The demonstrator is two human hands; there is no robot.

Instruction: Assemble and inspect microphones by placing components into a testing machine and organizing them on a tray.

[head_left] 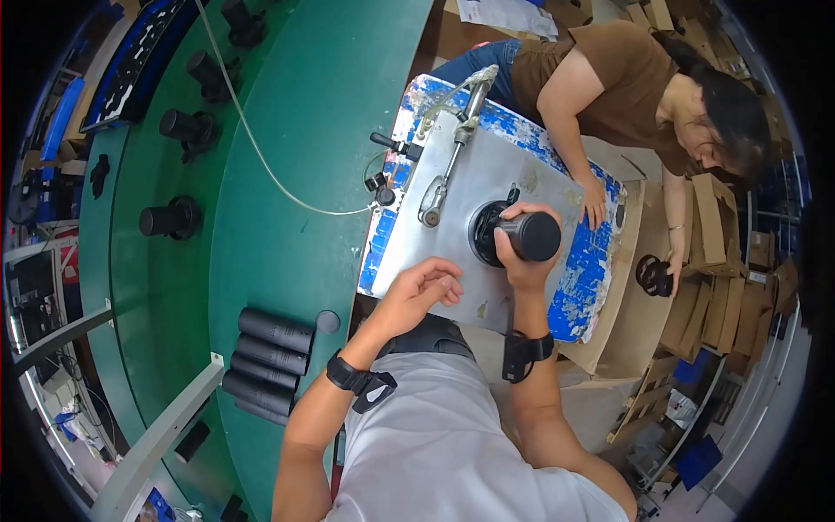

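My right hand [527, 261] is wrapped round a black cylinder [533, 237] with a round flanged base, on a bare metal plate [409, 235]. The base rests on the plate's right half; the cylinder's flat end faces up toward me. Over the plate's near left edge hovers my left hand [424, 292], fingers loosely curled and apart, holding nothing. A pneumatic cylinder [457, 161] with a rod and linkage is mounted on the plate, farther off. Beside it, at the board's left edge, are a black lever valve [396, 144] and a fitting with a pale air hose [287, 193].
Several black tubes [274, 339] lie on the green bench [287, 261] at left, with a round cap [328, 321] beside them. Flanged black cylinders [178, 217] stand farther left. At right a co-worker [609, 96] holds a black ring-shaped part [653, 276] over an open cardboard box [622, 322].
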